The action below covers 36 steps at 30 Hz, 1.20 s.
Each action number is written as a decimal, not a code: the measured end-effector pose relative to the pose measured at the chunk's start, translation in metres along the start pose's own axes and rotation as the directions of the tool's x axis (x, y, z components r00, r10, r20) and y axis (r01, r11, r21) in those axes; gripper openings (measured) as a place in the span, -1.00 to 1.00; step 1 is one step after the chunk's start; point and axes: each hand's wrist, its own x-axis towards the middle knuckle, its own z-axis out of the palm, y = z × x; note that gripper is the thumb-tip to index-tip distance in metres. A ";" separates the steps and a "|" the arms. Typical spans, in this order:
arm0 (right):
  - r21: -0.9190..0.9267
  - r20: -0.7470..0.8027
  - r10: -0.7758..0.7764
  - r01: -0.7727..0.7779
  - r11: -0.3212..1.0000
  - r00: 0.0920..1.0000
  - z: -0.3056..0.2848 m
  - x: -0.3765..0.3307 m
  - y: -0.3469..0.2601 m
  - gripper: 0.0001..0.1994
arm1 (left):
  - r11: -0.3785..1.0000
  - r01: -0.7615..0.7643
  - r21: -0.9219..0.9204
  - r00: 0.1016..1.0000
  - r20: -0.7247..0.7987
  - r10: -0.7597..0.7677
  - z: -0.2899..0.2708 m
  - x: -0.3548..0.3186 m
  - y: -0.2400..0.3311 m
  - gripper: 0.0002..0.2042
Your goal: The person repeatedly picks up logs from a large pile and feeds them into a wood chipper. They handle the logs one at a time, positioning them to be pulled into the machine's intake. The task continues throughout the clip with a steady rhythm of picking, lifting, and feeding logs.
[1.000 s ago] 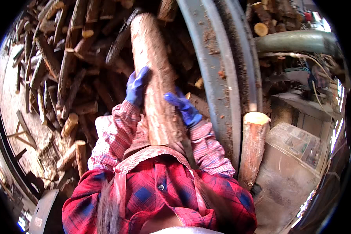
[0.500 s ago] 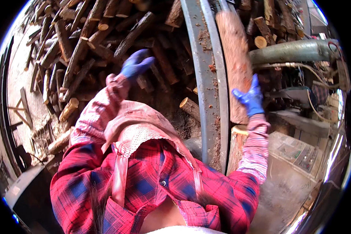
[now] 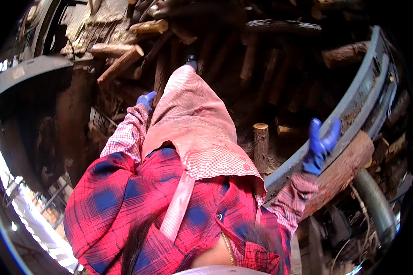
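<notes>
We note the log [image 3: 338, 176] on the person's right, lying along the outer side of the rail [image 3: 370, 73], one cut end away from the body and the near end partly behind the right sleeve [image 3: 293, 195]. The right hand [image 3: 319, 150] is over the rail, just beside the log; its fingers are spread and grip nothing, though we cannot tell whether the palm touches metal. The left hand [image 3: 146, 99] is low beside the apron [image 3: 192, 121], partly turned from view; we cannot tell how its fingers stand. Edges: the rail's raised rims bound the right side, and the dark gap between apron and rail narrows toward the body. A short log [image 3: 261, 146] sits in that gap, cut end up, apart from the right hand. Ahead, the pile [image 3: 248, 64] spreads across the gap's far side. Left, loose logs [image 3: 120, 65] and a grey panel [image 3: 30, 75] limit reach near the left hand. Outward of the log, a pipe [image 3: 375, 206] runs close by.
</notes>
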 end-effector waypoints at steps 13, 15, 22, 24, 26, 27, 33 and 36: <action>-0.036 0.880 0.033 -0.002 0.999 0.475 0.196 -0.060 0.011 -0.19 | 0.938 -0.295 -0.182 0.951 -0.148 0.271 -0.007 -0.029 0.038 -0.39; -0.007 0.914 0.038 -0.078 0.997 0.404 0.259 -0.059 0.024 -0.16 | 0.908 -0.418 0.005 0.890 -0.199 0.411 0.006 0.032 0.049 -0.39; 0.090 0.869 0.454 -0.964 0.249 0.198 0.546 -0.059 0.116 -0.02 | 0.920 -0.379 0.103 0.896 0.292 0.336 0.221 0.160 0.114 -0.20; 0.142 0.802 0.561 -0.978 0.155 0.206 0.631 -0.063 0.120 0.05 | 0.845 -0.340 0.412 0.935 0.244 0.258 0.264 0.259 0.067 -0.09; 0.131 0.710 0.655 -0.962 0.238 0.259 0.711 -0.065 0.164 0.03 | 0.727 -0.251 0.639 0.960 0.263 0.101 0.341 0.251 0.118 0.09; 0.087 0.697 0.662 -0.949 0.302 0.275 0.742 -0.064 0.173 0.02 | 0.649 -0.254 0.717 0.966 0.228 0.125 0.361 0.273 0.104 0.13; -0.097 0.614 0.680 -0.818 0.568 0.399 0.856 -0.117 0.236 -0.03 | 0.354 -0.348 0.868 0.885 0.179 0.431 0.408 0.349 0.032 0.21; 0.022 0.679 0.647 -0.891 0.454 0.346 0.854 -0.130 0.255 -0.05 | 0.378 -0.277 0.883 0.924 0.137 0.357 0.409 0.358 0.020 0.13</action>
